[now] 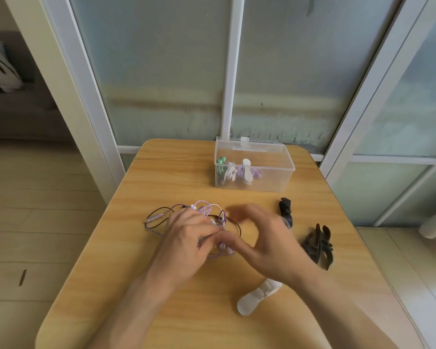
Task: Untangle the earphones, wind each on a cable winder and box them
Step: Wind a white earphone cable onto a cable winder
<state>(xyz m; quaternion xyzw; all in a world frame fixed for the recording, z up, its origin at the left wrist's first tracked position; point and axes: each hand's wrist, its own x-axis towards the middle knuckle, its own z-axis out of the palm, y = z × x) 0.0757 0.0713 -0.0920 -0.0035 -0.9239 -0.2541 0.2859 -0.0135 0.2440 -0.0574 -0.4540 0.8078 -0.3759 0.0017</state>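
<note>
A tangle of purple, white and dark brown earphone cables (186, 212) lies on the wooden table (161, 311). My left hand (186, 238) rests on the tangle, its fingers curled into the cords. My right hand (267, 238) meets it from the right, blurred, with thumb and fingers pinching at the cords. A clear plastic box (272, 172) at the back stands open and holds several wound earphones on winders. A white cable winder (254, 298) lies near my right wrist. One black winder (286, 210) and a small pile of black winders (319, 244) lie to the right.
The table stands against a frosted glass partition with white frames. Wooden floor shows to the left of the table, and the table's right edge runs close to the partition.
</note>
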